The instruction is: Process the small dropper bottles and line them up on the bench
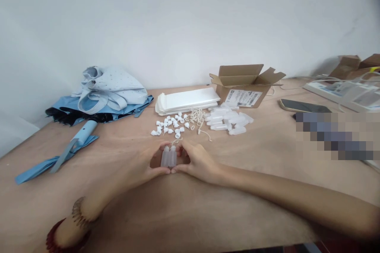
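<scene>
Two small translucent plastic bottles (169, 159) stand side by side, touching, between my hands. My left hand (150, 162) curves around their left side, thumb and fingers closed on them. From the right, my right hand (196, 160) grips them the same way, and the thumb tips nearly meet at the bottom. A short cream string (177, 141) shows at the bottle necks. Just beyond lie several white caps (169, 122), a tangle of cream strings (196, 117) and a pile of similar bottles (227, 118).
Behind the parts lie a stack of white sheets or envelopes (187, 99) and an open cardboard box (242, 93). A blue umbrella (84, 132) and a pale fabric bag (118, 87) are at the left. A phone (304, 106) and a white power strip (341, 95) are at the right.
</scene>
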{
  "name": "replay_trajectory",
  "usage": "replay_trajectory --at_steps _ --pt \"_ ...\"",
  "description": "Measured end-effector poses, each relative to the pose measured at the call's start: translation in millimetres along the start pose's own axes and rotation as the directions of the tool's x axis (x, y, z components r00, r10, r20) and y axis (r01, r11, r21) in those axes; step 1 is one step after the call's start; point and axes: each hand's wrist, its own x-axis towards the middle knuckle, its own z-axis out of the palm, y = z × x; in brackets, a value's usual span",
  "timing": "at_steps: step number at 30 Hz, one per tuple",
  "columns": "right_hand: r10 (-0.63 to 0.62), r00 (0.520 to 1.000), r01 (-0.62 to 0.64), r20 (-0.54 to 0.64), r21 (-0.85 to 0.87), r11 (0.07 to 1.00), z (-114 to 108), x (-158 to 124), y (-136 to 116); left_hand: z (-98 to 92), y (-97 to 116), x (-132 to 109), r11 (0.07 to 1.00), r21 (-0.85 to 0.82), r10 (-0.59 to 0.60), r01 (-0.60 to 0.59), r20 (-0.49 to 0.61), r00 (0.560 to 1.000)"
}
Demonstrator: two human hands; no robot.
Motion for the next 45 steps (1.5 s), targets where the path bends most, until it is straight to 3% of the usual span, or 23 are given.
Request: replay_trajectory --at_steps 6,11,16,20,22,25,27,30,34,37,40,45 --pt "0.037 0.999 -0.037 -0.036 -0.001 0.999 -13 -8 0 -13.7 7 -6 0.977 0.204 -0.048 0.065 -0.086 0.995" --pt "0.071 0.984 -0.085 -0.162 -0.077 0.993 -37 -24 16 -17.2 21 9 0.961 0.266 0.120 -0.079 -0.139 0.983" --pt "-0.093 0.944 -0.055 -0.318 -0.429 0.902 -73 -25 49 -3.0 34 54 0.910 0.332 0.275 -0.247 -0.039 0.961" --pt "-0.117 0.966 -0.061 -0.232 -0.641 0.765 -91 -20 67 15.1 41 93 0.892 0.315 0.331 -0.324 0.031 0.943" --pt "-0.098 0.975 -0.061 -0.198 -0.668 0.742 -92 -20 70 22.7 44 106 0.876 0.311 0.356 -0.370 0.102 0.929" --pt "-0.097 0.980 -0.046 -0.172 -0.676 0.736 -89 -22 68 29.2 47 114 0.862 0.378 0.300 -0.339 0.159 0.940" --pt "-0.104 0.983 -0.027 -0.153 -0.675 0.737 -86 -24 65 29.1 48 112 0.866 0.405 0.263 -0.294 0.132 0.956" --pt "-0.114 0.988 0.011 -0.107 -0.681 0.733 -82 -26 60 24.1 47 99 0.912 0.337 0.252 -0.236 -0.004 0.968" --pt "-0.135 0.988 0.054 -0.073 -0.655 0.754 -77 -27 53 19.9 42 73 0.986 0.051 0.168 -0.160 -0.216 0.962" --pt "-0.141 0.985 0.061 -0.100 -0.565 0.823 -68 -26 45 23.5 37 56 0.984 -0.136 0.064 -0.114 -0.326 0.943" --pt "-0.137 0.976 0.056 -0.172 -0.408 0.911 -57 -26 36 28.2 36 45 0.990 -0.094 0.061 -0.103 -0.371 0.926" --pt "-0.078 0.968 0.047 -0.240 -0.131 0.990 -43 -30 23 30.7 45 40 0.969 0.061 0.247 -0.241 -0.361 0.899"
